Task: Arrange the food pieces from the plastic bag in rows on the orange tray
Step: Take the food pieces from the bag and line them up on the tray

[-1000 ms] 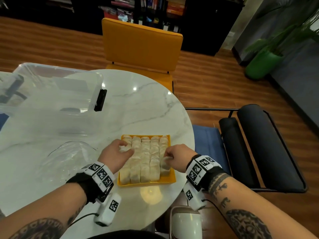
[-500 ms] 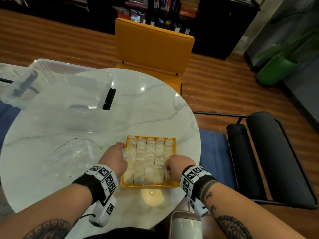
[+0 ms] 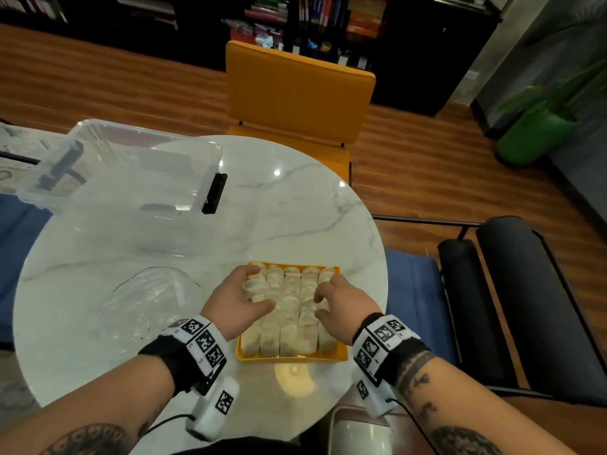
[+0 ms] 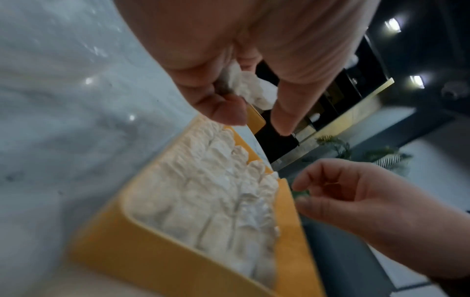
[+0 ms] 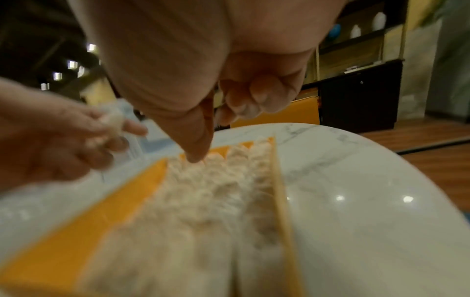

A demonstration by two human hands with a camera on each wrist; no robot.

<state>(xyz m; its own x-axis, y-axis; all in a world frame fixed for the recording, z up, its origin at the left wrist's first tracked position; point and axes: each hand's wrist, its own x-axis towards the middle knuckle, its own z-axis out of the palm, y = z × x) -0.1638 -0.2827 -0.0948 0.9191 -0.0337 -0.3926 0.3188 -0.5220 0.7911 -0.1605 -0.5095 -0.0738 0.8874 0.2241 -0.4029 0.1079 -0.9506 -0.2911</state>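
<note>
The orange tray (image 3: 292,356) sits near the table's front edge, packed with rows of pale food pieces (image 3: 289,323). My left hand (image 3: 254,290) hovers over the tray's far left part and pinches one food piece (image 4: 250,90) between thumb and fingers, lifted just above the rows. That same piece (image 5: 112,120) shows in the right wrist view. My right hand (image 3: 323,300) is over the tray's right side with loosely curled fingers. It holds nothing, and one fingertip (image 5: 195,156) touches the pieces below. The crumpled clear plastic bag (image 3: 141,307) lies left of the tray.
A clear plastic bin (image 3: 124,178) stands at the back left of the round marble table (image 3: 262,208). An orange chair (image 3: 295,93) is behind the table, and black padded seating (image 3: 525,307) to the right. The table edge runs close in front of the tray.
My left hand has lifted a food piece off the left rows. My right hand has let go of the right column and shifted forward over the tray.
</note>
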